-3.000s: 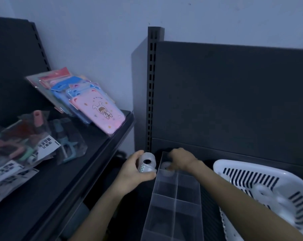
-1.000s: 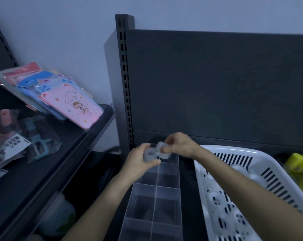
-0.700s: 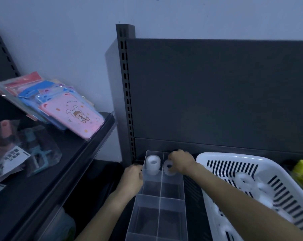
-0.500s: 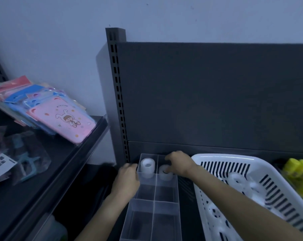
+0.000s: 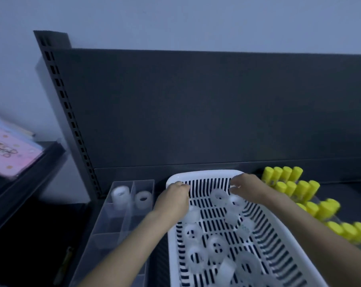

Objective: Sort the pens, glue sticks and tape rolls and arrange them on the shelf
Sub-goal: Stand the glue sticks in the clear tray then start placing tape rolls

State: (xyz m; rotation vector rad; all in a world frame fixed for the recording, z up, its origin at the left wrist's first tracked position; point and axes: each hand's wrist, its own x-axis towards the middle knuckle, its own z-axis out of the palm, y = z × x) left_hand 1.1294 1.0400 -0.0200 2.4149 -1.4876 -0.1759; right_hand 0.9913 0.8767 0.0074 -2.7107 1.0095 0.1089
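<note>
1. Tray [image 5: 121, 224]: clear and divided. Two rolls [image 5: 143, 198] sit in its far compartments, one in each, holes facing up, so their axes are near upright.
2. Left hand [image 5: 173, 201]: inside the basket's far-left corner, fingers curled. I cannot tell whether it grips a roll.
3. Basket [image 5: 206, 174]: loose rolls [image 5: 217, 246] lie jumbled, holes pointing every way. They look light, stiff and smooth. Best pinched through the ring, thumb in the hole.
4. Right hand [image 5: 250, 189]: at the far rim, fingers curled. Blur hides whether it pinches anything.
5. Glue sticks [image 5: 299, 189]: in rows, yellow caps up, long axes near upright.
</note>
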